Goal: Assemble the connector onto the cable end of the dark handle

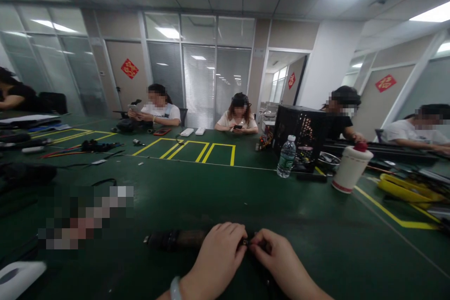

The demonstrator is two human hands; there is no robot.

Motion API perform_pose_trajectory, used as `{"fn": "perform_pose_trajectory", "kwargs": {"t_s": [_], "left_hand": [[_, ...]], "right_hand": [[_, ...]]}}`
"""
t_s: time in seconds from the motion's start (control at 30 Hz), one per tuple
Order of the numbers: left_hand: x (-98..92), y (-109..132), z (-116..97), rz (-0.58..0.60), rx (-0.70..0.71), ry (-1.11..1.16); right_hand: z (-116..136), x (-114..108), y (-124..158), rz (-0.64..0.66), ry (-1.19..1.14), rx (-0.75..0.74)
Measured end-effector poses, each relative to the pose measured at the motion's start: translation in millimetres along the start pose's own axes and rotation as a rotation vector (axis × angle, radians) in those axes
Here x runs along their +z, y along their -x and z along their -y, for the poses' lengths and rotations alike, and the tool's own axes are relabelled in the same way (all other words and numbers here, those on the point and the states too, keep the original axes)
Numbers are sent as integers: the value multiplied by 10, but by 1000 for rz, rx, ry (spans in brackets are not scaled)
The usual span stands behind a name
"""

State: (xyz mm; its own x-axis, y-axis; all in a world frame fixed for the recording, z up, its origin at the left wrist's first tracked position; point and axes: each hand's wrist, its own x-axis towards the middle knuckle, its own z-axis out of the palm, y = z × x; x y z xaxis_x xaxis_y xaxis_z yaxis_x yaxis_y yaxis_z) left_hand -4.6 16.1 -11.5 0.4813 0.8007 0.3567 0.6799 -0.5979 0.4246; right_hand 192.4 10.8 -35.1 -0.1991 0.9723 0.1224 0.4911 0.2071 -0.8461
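Observation:
A dark cylindrical tool with a narrow tip, which looks like an electric screwdriver [176,238], lies across the green table with its tip to the left. Its other end runs under my left hand [221,251], whose fingers are closed around it. My right hand [274,251] meets the left one, thumb and forefinger pinched together. At the meeting fingertips shows a small dark connector-like piece [245,242], too small to make out fully. What looks like a dark cable hangs under my right hand, mostly hidden.
Ahead stand a water bottle [286,157], a black computer case [300,131] and a white bottle with a red cap [351,168]. A yellow tray [404,188] is at right. Cables [94,145] lie at left. Several people sit around the table [197,187].

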Motion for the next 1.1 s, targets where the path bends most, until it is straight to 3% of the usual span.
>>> {"fn": "perform_pose_trajectory", "kwargs": {"t_s": [0.4,0.67,1.1], "left_hand": [[-50,-7,28,82,81,38],[-25,-4,31,83,9,31],[-47,-14,13,79,24,36]], "right_hand": [[60,-20,64,18,105,-5],[7,6,42,-15,118,-14],[-87,44,4,-12,64,-26]]}}
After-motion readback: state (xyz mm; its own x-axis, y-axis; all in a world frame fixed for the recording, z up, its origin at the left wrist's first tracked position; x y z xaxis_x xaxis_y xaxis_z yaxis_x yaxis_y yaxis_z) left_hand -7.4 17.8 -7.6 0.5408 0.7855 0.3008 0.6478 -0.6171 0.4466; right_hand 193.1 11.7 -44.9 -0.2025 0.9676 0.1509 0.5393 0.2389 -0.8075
